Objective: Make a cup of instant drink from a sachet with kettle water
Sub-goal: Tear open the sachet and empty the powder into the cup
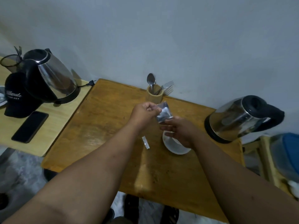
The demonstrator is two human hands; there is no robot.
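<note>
A silver foil sachet (164,112) is held above the middle of the wooden table (103,123). My left hand (144,113) pinches its upper left edge, and my right hand (178,129) grips its lower end from the right. Directly under my right hand stands a white cup (174,145), partly hidden by the hand. A torn-off foil strip (145,142) lies on the table left of the cup. A steel kettle (239,118) with a black handle sits at the table's right edge.
A wooden holder (154,95) with a spoon and forks stands against the wall. On the lighter table to the left sit a second kettle (53,76), a black cap (15,97) and a phone (30,126). A blue-lidded container (286,156) is at far right.
</note>
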